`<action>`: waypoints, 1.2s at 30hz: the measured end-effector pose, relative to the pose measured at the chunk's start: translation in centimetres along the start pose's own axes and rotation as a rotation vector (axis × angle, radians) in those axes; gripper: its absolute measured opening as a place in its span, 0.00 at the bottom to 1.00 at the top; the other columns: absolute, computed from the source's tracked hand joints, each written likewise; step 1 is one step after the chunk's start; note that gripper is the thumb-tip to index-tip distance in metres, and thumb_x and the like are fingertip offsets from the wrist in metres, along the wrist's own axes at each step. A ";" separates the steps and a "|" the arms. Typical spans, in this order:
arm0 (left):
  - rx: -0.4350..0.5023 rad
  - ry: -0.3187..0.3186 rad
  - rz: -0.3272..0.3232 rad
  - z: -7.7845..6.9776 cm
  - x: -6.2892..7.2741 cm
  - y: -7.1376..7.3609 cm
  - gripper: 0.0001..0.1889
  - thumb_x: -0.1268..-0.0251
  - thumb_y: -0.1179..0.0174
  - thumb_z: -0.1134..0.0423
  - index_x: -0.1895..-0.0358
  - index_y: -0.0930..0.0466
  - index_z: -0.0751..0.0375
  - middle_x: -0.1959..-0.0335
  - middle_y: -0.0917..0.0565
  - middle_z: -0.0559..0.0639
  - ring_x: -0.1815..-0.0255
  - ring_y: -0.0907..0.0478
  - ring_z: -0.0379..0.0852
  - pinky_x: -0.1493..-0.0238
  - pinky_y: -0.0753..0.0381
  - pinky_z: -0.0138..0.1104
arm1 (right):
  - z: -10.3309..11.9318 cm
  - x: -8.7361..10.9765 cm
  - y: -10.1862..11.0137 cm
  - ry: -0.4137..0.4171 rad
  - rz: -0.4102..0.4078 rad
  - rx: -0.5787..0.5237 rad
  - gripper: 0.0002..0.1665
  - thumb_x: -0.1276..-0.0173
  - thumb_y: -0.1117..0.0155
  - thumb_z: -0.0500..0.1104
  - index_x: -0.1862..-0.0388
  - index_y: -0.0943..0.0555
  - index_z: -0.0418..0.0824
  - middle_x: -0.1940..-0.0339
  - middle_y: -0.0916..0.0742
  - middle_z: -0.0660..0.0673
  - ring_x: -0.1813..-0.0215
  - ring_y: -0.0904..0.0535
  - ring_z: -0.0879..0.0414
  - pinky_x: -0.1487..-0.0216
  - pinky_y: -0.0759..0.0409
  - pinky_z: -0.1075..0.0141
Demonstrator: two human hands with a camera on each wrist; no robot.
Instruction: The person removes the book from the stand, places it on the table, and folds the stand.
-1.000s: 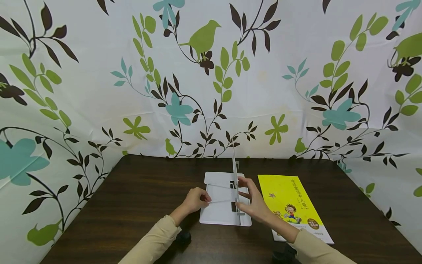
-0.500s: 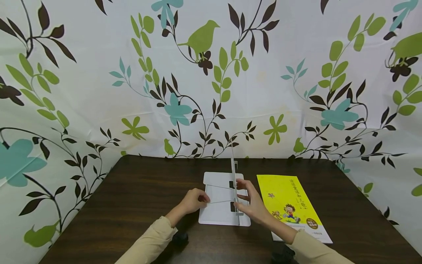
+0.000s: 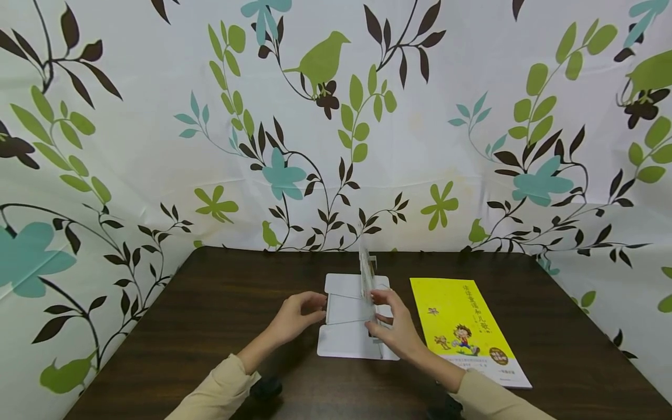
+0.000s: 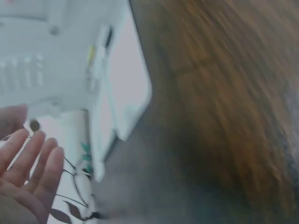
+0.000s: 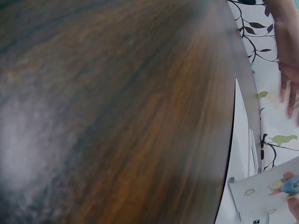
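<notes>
A white folding book stand [image 3: 341, 342] lies with its base flat on the table. Its panel, seen nearly edge-on in the head view, rises from the base and leans slightly left. My right hand [image 3: 396, 326] holds this panel from the right with bent fingers and thumb. In the right wrist view, the thumb touches the panel's face [image 5: 247, 193], which bears a cartoon print. My left hand [image 3: 296, 318] is by the base's left edge, holding nothing. Relaxed, extended fingers [image 4: 35, 158] show in the left wrist view, apart from the stand.
A yellow children's book [image 3: 457, 315] lies to the right of the stand, partly beneath the right forearm. The dark wood table [image 3: 236, 291] ends at a patterned cloth backdrop [image 3: 409, 146]. A dark wrist device [image 3: 266, 387] is under the left sleeve.
My left hand has let go of the base's left edge and drawn back slightly, its fingers loosening. The panel has tilted left, and my right hand has moved left with it.
</notes>
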State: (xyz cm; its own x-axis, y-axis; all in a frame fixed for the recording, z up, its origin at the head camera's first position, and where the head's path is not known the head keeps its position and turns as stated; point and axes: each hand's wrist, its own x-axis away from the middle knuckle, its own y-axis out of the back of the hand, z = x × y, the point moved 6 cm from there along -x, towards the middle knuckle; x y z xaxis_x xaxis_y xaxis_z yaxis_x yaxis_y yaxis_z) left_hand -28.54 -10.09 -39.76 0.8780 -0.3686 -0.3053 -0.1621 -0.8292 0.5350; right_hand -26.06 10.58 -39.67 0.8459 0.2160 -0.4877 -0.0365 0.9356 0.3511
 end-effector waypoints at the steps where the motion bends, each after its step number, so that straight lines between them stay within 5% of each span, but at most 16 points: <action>1: 0.027 -0.013 -0.009 -0.5 0.0 0.2 0.14 0.45 0.38 0.68 0.55 0.22 0.68 0.60 0.18 0.57 0.59 0.21 0.51 0.58 0.22 0.39 | 0.0 0.0 -0.1 -0.010 -0.002 0.004 0.30 0.51 0.35 0.33 0.46 0.29 0.39 0.50 0.25 0.40 0.51 0.27 0.44 0.59 0.20 0.57; 8: 0.164 -0.079 -0.044 -3.9 -0.1 1.2 0.19 0.45 0.37 0.65 0.49 0.25 0.64 0.55 0.19 0.56 0.58 0.21 0.51 0.60 0.22 0.31 | -0.1 -0.2 -0.8 -0.074 0.001 0.022 0.29 0.51 0.33 0.36 0.48 0.28 0.40 0.52 0.24 0.42 0.50 0.28 0.45 0.57 0.21 0.54; 14: 0.217 -0.094 -0.039 -5.3 0.0 1.3 0.24 0.46 0.36 0.65 0.45 0.28 0.67 0.53 0.21 0.59 0.55 0.21 0.50 0.58 0.21 0.33 | 0.0 -0.3 -1.1 -0.121 -0.005 0.042 0.29 0.52 0.32 0.35 0.48 0.27 0.40 0.52 0.24 0.44 0.50 0.28 0.46 0.56 0.21 0.53; 22: 0.267 -0.075 -0.036 -5.8 0.1 1.0 0.29 0.48 0.35 0.66 0.41 0.33 0.69 0.50 0.23 0.62 0.53 0.24 0.56 0.56 0.21 0.36 | 0.2 -0.5 -2.0 -0.150 0.000 0.070 0.28 0.54 0.31 0.32 0.50 0.26 0.35 0.53 0.24 0.40 0.51 0.28 0.43 0.56 0.24 0.45; 36: 0.254 -0.058 -0.111 -5.4 0.6 1.2 0.35 0.54 0.32 0.68 0.38 0.34 0.65 0.57 0.20 0.59 0.57 0.21 0.51 0.58 0.21 0.35 | 0.3 -0.4 -2.6 -0.175 0.091 0.093 0.31 0.51 0.29 0.49 0.49 0.28 0.44 0.51 0.26 0.47 0.50 0.30 0.49 0.52 0.24 0.50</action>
State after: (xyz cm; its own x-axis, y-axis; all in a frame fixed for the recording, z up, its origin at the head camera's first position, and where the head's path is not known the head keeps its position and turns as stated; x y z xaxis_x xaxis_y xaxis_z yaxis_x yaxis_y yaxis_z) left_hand -25.74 -9.02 -35.04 0.8705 -0.2872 -0.3997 -0.1806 -0.9418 0.2835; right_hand -26.16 7.97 -40.20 0.9209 0.2392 -0.3077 -0.0746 0.8831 0.4631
